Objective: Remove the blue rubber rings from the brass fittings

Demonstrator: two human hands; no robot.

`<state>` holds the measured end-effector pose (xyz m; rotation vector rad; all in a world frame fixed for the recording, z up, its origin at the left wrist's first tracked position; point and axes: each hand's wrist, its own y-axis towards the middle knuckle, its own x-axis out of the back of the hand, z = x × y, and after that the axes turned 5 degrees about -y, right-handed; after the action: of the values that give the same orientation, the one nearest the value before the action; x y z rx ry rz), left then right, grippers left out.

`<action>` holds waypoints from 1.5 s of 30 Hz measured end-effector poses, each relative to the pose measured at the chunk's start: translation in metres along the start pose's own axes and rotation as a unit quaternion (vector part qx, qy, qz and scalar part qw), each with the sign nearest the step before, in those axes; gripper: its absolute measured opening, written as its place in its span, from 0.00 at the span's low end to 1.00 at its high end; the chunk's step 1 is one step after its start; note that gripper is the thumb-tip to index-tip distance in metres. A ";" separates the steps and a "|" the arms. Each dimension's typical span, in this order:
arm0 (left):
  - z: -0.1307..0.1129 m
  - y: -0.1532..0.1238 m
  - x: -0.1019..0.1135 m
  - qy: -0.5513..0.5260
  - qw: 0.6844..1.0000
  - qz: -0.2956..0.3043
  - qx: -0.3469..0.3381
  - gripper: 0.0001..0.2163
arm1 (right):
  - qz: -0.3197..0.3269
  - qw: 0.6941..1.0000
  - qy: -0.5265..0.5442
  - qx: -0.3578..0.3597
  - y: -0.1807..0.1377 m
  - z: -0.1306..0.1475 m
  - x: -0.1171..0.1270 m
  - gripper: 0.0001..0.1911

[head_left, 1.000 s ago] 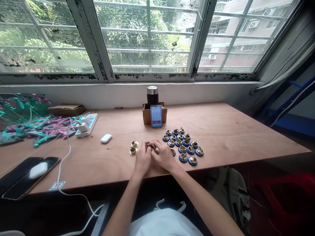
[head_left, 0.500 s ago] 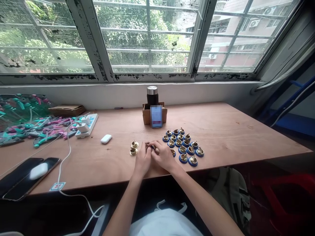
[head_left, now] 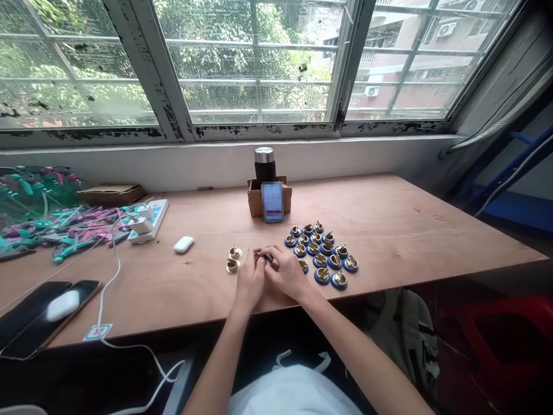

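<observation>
My left hand (head_left: 251, 278) and my right hand (head_left: 283, 270) meet over the front middle of the table, fingertips pressed together. Between them they pinch a small dark blue piece (head_left: 268, 258), mostly hidden by the fingers. Just left of my left hand lie two gold-coloured round metal pieces (head_left: 233, 266) without blue rims. Beyond my right hand spreads a group of several round gold-coloured pieces with blue rims (head_left: 322, 275), each with a raised metal part on top. One of these, at the group's left edge, is partly covered by my right hand.
A phone (head_left: 272, 202) leans on a cardboard box (head_left: 254, 203) holding a black bottle (head_left: 265, 167). To the left are a white case (head_left: 184, 244), a power strip (head_left: 161, 214), piled pink and green pliers (head_left: 73, 230), cables and dark phones (head_left: 26, 340).
The camera view has shifted slightly. Both hands stay together around the small piece, with only slight finger movement; the round pieces lie as before.
</observation>
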<state>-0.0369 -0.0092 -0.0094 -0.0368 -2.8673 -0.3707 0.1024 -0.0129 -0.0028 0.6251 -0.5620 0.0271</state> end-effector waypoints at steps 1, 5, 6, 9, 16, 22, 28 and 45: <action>0.000 0.000 0.000 0.000 1.000 0.001 0.001 0.11 | -0.003 1.000 0.000 0.000 0.000 0.000 0.000 0.18; -0.001 -0.001 0.000 0.001 1.000 0.000 0.001 0.11 | -0.003 1.000 0.000 0.001 0.000 -0.001 -0.001 0.18; -0.002 -0.001 0.000 0.004 1.000 -0.001 0.000 0.11 | -0.003 1.000 -0.001 0.001 0.000 -0.001 -0.001 0.18; -0.001 0.000 0.000 0.004 1.000 -0.001 -0.004 0.11 | -0.008 1.000 -0.008 0.006 0.000 -0.002 -0.002 0.18; 0.004 0.002 -0.001 0.019 1.000 -0.009 0.001 0.10 | -0.001 1.000 -0.014 0.006 0.000 -0.002 0.000 0.18; 0.005 0.003 -0.002 0.018 1.000 -0.006 -0.015 0.10 | -0.009 1.000 -0.023 0.006 0.000 -0.005 0.001 0.17; 0.006 0.003 -0.003 0.013 1.000 -0.004 -0.021 0.09 | -0.016 1.000 -0.020 -0.003 0.001 -0.009 0.002 0.17; 0.012 0.007 -0.001 0.032 0.999 -0.024 -0.010 0.12 | -0.030 0.999 0.041 -0.020 0.003 -0.015 0.000 0.15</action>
<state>-0.0384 0.0010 -0.0186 0.0408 -2.8050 -0.4015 0.1097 -0.0022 -0.0111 0.5987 -0.4640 -0.0145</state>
